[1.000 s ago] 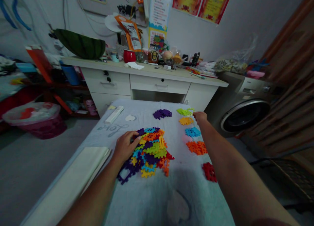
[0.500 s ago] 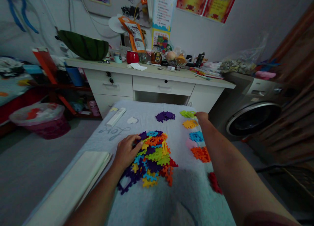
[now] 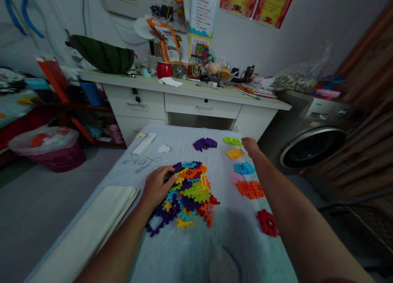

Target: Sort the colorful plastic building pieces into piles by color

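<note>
Interlocking plastic puzzle pieces with toothed edges form a mixed-colour pile (image 3: 192,193) in the middle of the cloth. At the pile's left edge rests my left hand (image 3: 158,185), its thumb apart from the fingers and touching pieces. Far over on the right, my right hand (image 3: 251,144) is at the edge of the light-green pieces (image 3: 232,141); its fingertips are mostly hidden. Below these lie yellow pieces (image 3: 235,153), blue pieces (image 3: 244,168), orange pieces (image 3: 250,189) and red pieces (image 3: 267,223), in a column. Purple pieces (image 3: 204,144) sit apart at the back.
A white folded board or cloth (image 3: 89,230) lies along the left edge, with a white strip-shaped object (image 3: 144,144) farther back. A white desk (image 3: 196,105) stands behind the cloth-covered surface, a washing machine (image 3: 313,140) to the right, and a pink bin (image 3: 50,152) at left.
The view has shifted slightly. My right forearm has moved a little to the right, showing more of the red pieces. My left hand stays at the pile, and my right hand stays by the light-green pieces.
</note>
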The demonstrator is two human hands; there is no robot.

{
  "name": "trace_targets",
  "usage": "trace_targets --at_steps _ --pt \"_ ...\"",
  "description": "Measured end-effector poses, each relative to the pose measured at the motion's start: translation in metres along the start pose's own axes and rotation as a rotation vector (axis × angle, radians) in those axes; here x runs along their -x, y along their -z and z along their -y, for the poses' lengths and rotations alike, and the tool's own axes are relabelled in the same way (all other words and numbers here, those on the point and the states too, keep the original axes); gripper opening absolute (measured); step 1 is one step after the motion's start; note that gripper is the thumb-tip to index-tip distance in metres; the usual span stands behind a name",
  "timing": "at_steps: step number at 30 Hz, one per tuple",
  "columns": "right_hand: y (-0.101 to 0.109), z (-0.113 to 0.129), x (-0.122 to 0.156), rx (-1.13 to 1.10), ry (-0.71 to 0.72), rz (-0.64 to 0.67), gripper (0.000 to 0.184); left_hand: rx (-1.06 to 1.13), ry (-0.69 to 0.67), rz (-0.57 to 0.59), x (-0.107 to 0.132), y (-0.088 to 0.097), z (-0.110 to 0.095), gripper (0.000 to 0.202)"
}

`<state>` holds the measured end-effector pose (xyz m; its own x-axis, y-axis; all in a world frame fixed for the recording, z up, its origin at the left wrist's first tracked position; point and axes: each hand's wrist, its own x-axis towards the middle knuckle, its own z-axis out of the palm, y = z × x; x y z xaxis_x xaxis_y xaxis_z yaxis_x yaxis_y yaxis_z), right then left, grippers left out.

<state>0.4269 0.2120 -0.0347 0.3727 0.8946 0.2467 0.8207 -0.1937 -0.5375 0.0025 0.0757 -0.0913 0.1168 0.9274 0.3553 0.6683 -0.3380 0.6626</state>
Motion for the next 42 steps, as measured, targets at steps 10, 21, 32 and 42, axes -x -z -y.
trace_targets --at_steps 10,21,32,42 --pt "0.009 0.090 0.113 -0.328 0.560 0.740 0.021 0.036 0.015 0.013 0.001 0.001 -0.001 0.033" --pt "-0.002 0.102 0.179 -0.304 0.686 0.649 0.019 0.054 0.007 0.017 0.002 0.001 0.002 0.035" --pt "0.026 0.059 0.137 -0.325 0.485 0.351 0.009 0.056 0.005 0.011 0.001 0.001 0.002 0.032" --pt "0.030 0.000 0.065 0.188 -0.088 -0.158 0.023 0.053 0.007 0.004 0.001 0.001 0.002 0.031"
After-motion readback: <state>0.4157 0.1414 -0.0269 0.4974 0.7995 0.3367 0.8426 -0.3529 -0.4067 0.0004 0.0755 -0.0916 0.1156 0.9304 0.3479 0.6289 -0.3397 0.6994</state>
